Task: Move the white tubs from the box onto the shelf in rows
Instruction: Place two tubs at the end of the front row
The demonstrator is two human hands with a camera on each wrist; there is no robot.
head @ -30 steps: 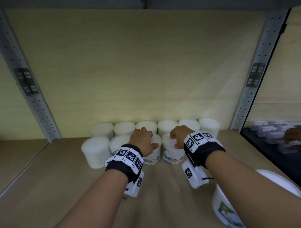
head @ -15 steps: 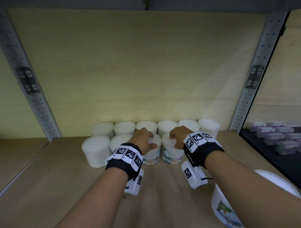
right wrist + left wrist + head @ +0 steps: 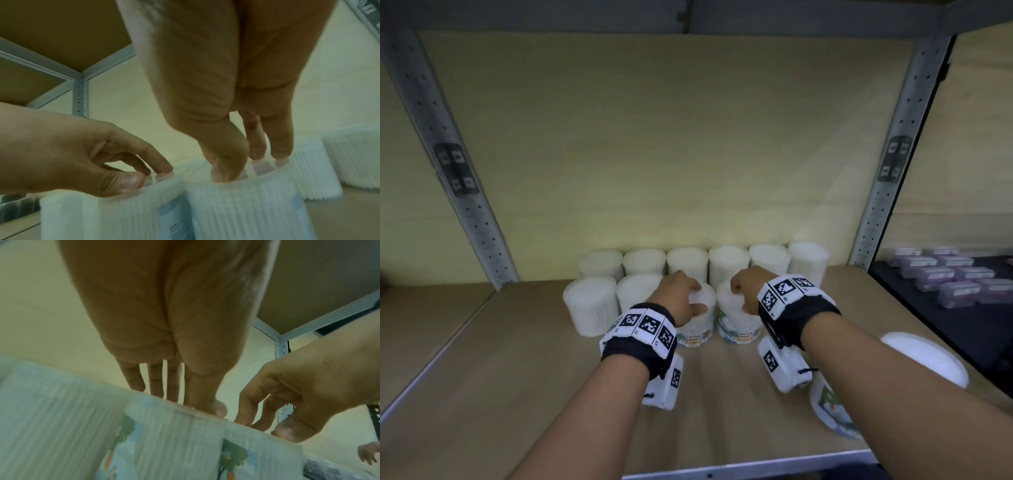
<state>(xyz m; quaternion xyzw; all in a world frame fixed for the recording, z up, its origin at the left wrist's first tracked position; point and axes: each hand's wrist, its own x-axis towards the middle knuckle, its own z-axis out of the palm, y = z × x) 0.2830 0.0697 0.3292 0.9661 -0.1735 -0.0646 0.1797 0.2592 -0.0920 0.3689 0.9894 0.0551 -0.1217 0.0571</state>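
Several white tubs (image 3: 729, 263) stand in a back row on the wooden shelf (image 3: 517, 377). Two plain tubs (image 3: 590, 308) lead the front row at the left. My left hand (image 3: 681, 294) grips a labelled tub (image 3: 698, 334) from above, fingers on its lid and thumb at the front rim. Beside it, my right hand (image 3: 746, 291) holds a second labelled tub (image 3: 739, 330) the same way. Both tubs stand on the shelf, touching. The right wrist view shows the curled fingertips (image 3: 257, 155) on the lid. Another labelled tub (image 3: 924, 356) stands near the front edge under my right forearm.
Perforated metal uprights (image 3: 465, 205) (image 3: 887, 192) frame the bay, with a board overhead. The neighbouring bay at the right holds purple packs (image 3: 955, 277). Another person's hand (image 3: 368, 455) shows at the far right. Bare shelf lies in front of and left of the rows.
Both hands stay on the two labelled tubs, almost still. Another person's hand at the right edge of the head view has gone from that view.
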